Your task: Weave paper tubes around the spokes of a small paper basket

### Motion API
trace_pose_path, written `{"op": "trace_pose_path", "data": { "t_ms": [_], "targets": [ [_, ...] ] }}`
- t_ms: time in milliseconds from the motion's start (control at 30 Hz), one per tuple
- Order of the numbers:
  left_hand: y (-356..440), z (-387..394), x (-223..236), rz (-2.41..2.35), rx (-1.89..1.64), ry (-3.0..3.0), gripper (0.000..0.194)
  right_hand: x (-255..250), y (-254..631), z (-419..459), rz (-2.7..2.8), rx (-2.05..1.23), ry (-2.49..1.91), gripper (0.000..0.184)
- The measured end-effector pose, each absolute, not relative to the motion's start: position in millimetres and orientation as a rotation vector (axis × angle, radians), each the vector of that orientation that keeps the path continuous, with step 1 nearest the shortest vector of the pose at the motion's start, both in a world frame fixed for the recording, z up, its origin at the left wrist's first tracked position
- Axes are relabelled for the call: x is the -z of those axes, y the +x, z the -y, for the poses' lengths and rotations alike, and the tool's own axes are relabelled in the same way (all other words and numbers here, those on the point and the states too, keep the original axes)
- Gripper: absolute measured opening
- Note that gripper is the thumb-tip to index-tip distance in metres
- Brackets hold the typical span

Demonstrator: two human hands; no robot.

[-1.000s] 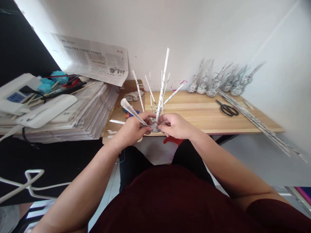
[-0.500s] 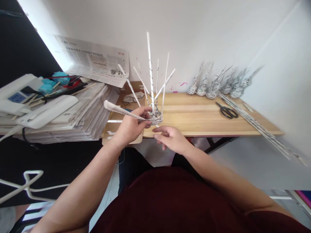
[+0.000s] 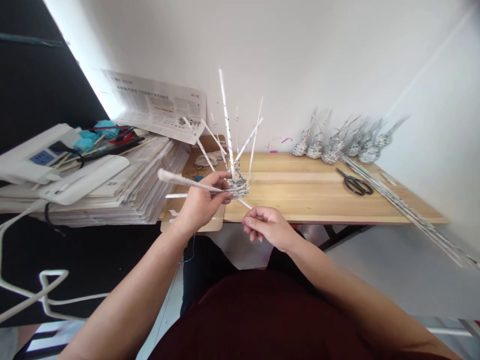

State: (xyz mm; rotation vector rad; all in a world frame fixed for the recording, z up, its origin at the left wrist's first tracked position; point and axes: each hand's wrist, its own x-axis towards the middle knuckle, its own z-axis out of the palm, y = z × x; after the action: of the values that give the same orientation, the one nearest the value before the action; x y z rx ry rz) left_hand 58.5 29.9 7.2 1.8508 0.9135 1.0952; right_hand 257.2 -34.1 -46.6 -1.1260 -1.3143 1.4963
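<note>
My left hand (image 3: 200, 202) is closed on the rim of a small basket (image 3: 241, 190) woven from rolled newspaper, with thumb and fingers on its near left side. Several paper spokes, such as a thick white one (image 3: 225, 120), stand up and fan out from it. One long paper tube (image 3: 174, 180) sticks out to the left across the hand. Below and right of the basket, my right hand (image 3: 270, 226) pinches the end of a thin white paper tube (image 3: 245, 204) that comes from under the weave.
Black-handled scissors (image 3: 358, 185) and long newspaper rods (image 3: 405, 210) lie on the wooden table (image 3: 292, 200). Several small woven gourd shapes (image 3: 332, 150) stand against the wall. At left, a paper stack (image 3: 146, 185) carries a white power strip (image 3: 84, 182) and tools.
My right hand has moved slightly down and right, and its fingers have closed on the paper tube's end. The left hand keeps its hold on the basket. The view has shifted a little.
</note>
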Motion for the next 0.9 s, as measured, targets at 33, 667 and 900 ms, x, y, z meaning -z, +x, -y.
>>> {"op": "trace_pose_path", "data": {
  "t_ms": [33,667,900],
  "targets": [
    [57.0,-31.5,-7.4,-0.924,-1.101,1.840,0.040,47.0,265.9,36.4,1.384,-1.415,-1.188,0.031],
    [84.7,-40.1,18.0,-0.906,-0.942,2.159,0.056,5.3,284.5,-3.4,1.737,-0.798,-1.453,0.022],
    [101.4,-39.7,16.1,-0.915,-0.949,2.330,0.059,12.7,298.2,-8.7,1.747,-0.854,-1.448,0.013]
  ]
}}
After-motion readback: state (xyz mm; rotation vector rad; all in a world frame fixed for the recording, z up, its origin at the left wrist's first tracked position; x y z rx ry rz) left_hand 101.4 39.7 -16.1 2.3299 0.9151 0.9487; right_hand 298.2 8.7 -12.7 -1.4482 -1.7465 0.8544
